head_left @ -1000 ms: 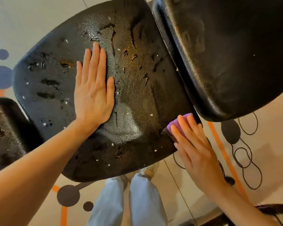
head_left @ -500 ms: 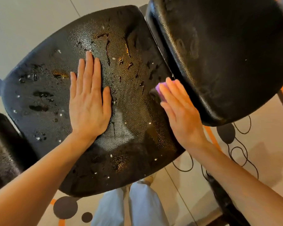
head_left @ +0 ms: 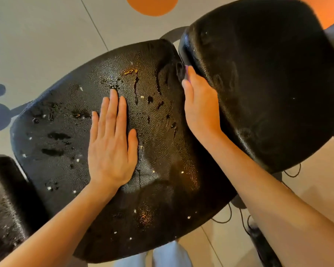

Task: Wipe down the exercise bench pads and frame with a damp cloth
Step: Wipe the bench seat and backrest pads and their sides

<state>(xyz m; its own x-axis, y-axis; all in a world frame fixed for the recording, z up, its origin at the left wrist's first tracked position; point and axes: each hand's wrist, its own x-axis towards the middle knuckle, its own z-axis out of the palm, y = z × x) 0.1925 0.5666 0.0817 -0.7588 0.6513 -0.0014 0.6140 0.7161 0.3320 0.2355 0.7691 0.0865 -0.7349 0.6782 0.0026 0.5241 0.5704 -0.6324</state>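
Overhead view of a worn black seat pad (head_left: 162,143), its pebbled vinyl cracked, pitted and flecked with pale specks. The left hand (head_left: 112,149) lies flat on the middle of the seat pad, palm down, fingers straight and close together, holding nothing. The right hand (head_left: 199,106) is at the seat pad's far right edge, in the gap where it meets the adjoining back pad (head_left: 268,89); its fingers reach into the gap and press on a purple cloth (head_left: 187,71), of which only a sliver shows just beyond the fingertips. Whether the fingers curl round the cloth or merely press it flat cannot be told. A third black pad (head_left: 6,205), scuffed and dusty, sits just beside the seat pad's near left corner. Below the seat pad's near edge appear the person's light trouser legs (head_left: 162,256). Around the seat pad lies a pale floor (head_left: 37,39) patterned with orange and dark circles and thin dark loops.
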